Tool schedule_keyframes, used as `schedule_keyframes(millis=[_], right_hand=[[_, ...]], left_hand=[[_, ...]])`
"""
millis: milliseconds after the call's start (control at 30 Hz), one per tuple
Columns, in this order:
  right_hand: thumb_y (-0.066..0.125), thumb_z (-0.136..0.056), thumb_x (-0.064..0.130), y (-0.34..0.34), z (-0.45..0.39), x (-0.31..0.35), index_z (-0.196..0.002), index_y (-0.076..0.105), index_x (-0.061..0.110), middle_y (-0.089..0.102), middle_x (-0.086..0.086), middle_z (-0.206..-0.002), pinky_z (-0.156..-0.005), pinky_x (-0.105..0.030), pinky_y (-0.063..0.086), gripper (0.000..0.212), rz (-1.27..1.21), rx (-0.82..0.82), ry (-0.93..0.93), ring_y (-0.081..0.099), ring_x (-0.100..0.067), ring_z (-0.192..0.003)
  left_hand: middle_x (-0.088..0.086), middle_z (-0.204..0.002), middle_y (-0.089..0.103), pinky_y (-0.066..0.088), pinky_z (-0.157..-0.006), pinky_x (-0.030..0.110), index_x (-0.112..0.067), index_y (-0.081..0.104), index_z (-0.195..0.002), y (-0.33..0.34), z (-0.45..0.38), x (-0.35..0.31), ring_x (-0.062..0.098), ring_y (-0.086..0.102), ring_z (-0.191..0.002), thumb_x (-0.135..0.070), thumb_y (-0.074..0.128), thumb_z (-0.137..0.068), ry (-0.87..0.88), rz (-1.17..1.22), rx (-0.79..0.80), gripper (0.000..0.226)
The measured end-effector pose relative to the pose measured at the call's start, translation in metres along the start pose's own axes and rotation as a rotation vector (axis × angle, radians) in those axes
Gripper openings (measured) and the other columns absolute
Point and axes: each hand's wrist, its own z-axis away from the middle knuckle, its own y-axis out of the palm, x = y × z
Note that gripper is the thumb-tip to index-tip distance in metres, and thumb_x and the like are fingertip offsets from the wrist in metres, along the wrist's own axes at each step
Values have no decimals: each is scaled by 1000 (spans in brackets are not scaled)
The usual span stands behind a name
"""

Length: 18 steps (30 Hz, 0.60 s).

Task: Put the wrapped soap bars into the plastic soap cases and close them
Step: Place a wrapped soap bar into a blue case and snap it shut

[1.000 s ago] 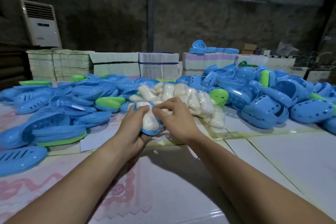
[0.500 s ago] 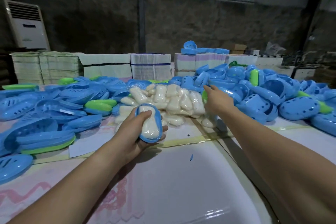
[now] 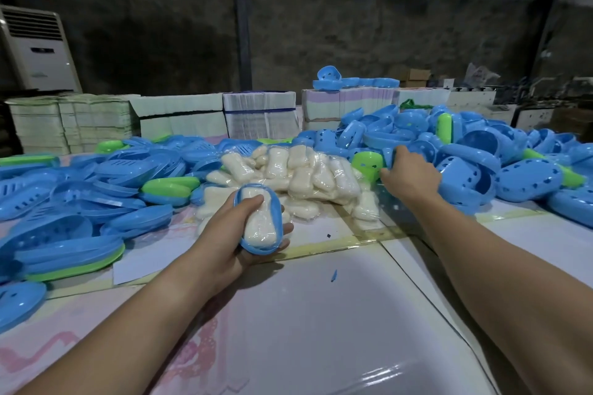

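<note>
My left hand (image 3: pixel 236 231) holds a blue case half (image 3: pixel 259 247) above the table, with a wrapped white soap bar (image 3: pixel 260 223) lying in it and my thumb on the bar. Just behind it lies the pile of wrapped soap bars (image 3: pixel 305 173). My right hand (image 3: pixel 409 175) reaches into the heap of blue and green case halves (image 3: pixel 513 170) on the right. Its fingers curl on the rim of a blue case half (image 3: pixel 387 154) beside a green case half (image 3: pixel 367 165).
Flat blue and green lids (image 3: pixel 96 183) are stacked across the left of the table. Bundles of flat cartons (image 3: pixel 179 119) line the back edge. The white table surface (image 3: pixel 321 314) spreads out in front of me. A small blue chip (image 3: pixel 333 275) lies on it.
My right hand left the case in my left hand and reached right into the heap, taking hold of a blue half. My left hand keeps the filled half, now slightly nearer.
</note>
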Motion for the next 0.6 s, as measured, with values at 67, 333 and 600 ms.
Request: schedule_keyframes(millis=[67, 333, 600], right_hand=[[53, -90, 37, -1, 3, 2, -131, 46, 15, 58, -14, -120, -81, -42, 42, 48, -165, -29, 76, 56, -39, -108], [47, -90, 38, -20, 18, 27, -128, 55, 22, 58, -3, -109, -79, -40, 45, 41, -790, -74, 342, 57, -27, -99], [56, -90, 29, -27, 84, 121, -111, 67, 22, 63, 3, -87, -64, -30, 44, 25, -1063, 264, 2, 56, -13, -71]], left_hand=[[18, -111, 74, 61, -57, 42, -19, 57, -132, -1, 0, 0, 38, 76, -83, -19, 52, -104, 2, 1, 3, 28], [19, -115, 72, 62, -58, 43, -18, 56, -135, -2, 0, -2, 36, 77, -82, -21, 51, -105, 1, 37, -9, 31], [12, -106, 71, 62, -68, 53, -24, 56, -132, -5, -2, -6, 27, 72, -74, -24, 54, -103, 69, 41, -87, 29]])
